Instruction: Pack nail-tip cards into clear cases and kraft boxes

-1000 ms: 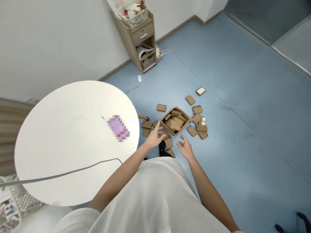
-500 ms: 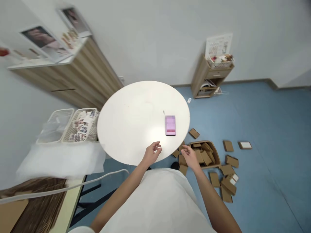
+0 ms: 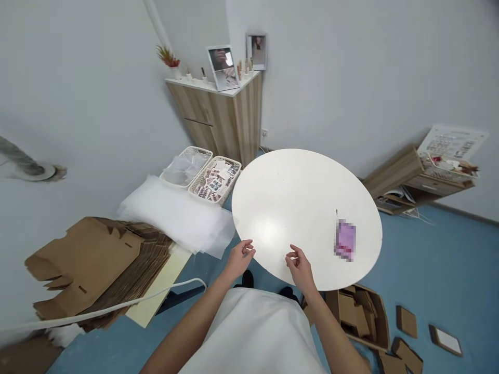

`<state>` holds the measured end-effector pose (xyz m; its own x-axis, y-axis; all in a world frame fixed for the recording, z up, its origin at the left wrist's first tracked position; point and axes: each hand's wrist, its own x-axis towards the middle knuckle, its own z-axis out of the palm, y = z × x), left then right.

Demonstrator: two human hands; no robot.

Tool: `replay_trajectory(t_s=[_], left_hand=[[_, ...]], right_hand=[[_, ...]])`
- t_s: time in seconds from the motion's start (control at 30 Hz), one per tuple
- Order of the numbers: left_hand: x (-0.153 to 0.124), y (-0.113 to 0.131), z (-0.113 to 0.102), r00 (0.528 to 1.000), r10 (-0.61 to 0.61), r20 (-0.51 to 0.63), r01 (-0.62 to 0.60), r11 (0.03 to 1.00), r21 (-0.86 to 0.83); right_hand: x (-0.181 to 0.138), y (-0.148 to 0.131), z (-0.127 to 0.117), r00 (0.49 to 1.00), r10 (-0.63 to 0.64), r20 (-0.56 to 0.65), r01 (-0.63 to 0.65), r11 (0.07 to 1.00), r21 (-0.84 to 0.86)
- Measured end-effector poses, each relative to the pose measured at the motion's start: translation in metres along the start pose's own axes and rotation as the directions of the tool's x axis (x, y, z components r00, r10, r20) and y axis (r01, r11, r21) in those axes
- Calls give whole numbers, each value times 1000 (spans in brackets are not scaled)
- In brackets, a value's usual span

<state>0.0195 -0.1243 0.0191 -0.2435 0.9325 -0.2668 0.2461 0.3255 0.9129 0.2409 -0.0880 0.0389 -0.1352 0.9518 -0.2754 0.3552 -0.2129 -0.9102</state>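
My left hand (image 3: 240, 255) hovers by the near left edge of the round white table (image 3: 296, 182), fingers loosely curled and apart, holding nothing. Over the table's near edge is my right hand (image 3: 300, 266), its fingers bent and also without anything in them. A purple, pixelated rectangular item (image 3: 345, 240) lies on the tabletop to the right of my right hand, apart from it. Just beyond that item is a tiny thin object (image 3: 337, 212), too small to name.
At left, flattened brown cardboard (image 3: 93, 259) is stacked beside white foam sheets (image 3: 175, 213). White baskets hold clear bags (image 3: 185, 165) and printed cards (image 3: 214, 182). An open carton (image 3: 384, 322) of small boxes stands on the floor at right. A wooden cabinet (image 3: 218, 114) stands behind.
My view has swung left, so the table and purple item sit further right. My right hand has come from beside the table to over its near edge. Both hands remain without objects.
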Motion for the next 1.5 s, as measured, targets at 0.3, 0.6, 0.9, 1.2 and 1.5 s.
replay_trajectory(t_s=[0.3,0.6,0.9,1.2,1.5], left_hand=[[13,-6,-29,992,-71,-101,62,993,-97],[28,18,-54,968,-132,-213,136,991,5],[59,10,-106,931,-69,-359,185,935,302],[155,0,-197,945,35,-325,190,751,632],[241,-16,-257,985,-136,-106,171,691,702]], right_hand=[[33,-30,34,975,-41,218,71,988,-135],[89,-44,64,906,-23,423,80,990,-118],[136,-66,110,806,-115,580,248,956,-155],[191,-116,197,777,-199,598,451,838,-307],[254,-141,302,791,-126,598,427,814,-393]])
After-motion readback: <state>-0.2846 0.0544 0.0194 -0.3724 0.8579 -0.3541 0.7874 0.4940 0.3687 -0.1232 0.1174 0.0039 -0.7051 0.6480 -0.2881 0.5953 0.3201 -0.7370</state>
